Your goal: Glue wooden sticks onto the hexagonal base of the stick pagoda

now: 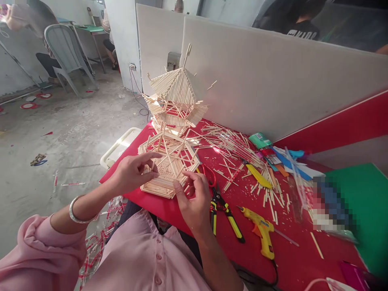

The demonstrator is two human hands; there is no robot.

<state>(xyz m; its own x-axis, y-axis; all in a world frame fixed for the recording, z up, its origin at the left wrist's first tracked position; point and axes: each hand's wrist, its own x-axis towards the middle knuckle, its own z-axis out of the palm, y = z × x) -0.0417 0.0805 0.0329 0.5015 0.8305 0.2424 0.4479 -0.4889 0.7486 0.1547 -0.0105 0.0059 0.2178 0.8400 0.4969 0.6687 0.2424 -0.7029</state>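
Two stick structures are being supported by the desk (291, 258): far, a roofed tower (182, 87), seemingly mostly built; near, an open-topped frame (157, 190), apparently unfinished, being flanked by the left hand (129, 173) and right hand (195, 204), finger grip unclear. Loose sticks (268, 198) are being left unattached, right.

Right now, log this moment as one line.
left hand over stick frame's left side | right hand at its right edge | stick tower behind | glue gun on red table
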